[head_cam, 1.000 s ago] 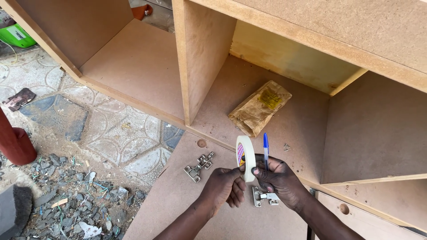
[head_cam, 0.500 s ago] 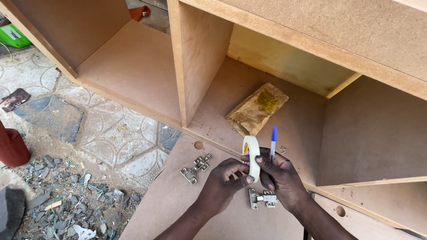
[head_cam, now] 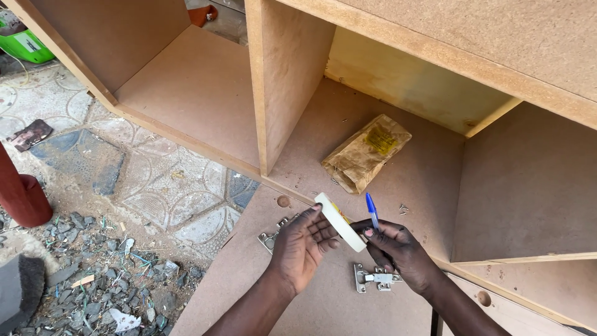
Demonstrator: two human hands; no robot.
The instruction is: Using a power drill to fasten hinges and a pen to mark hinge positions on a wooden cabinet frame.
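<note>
**Tape roll held over a fibreboard panel**

The left hand (head_cam: 303, 247) and right hand (head_cam: 398, 252) together grip a flat, round tape roll (head_cam: 339, 221); the right also holds a blue pen (head_cam: 372, 212). A metal hinge (head_cam: 374, 278) lies below on the smooth board (head_cam: 249, 280).

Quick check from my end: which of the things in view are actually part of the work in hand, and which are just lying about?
In hand or close by:
left hand and right hand on the tape roll
blue pen in the right hand
metal hinge and second hinge on the door panel

Lying about:
brown paper packet
loose screws
green container
rubble
</note>
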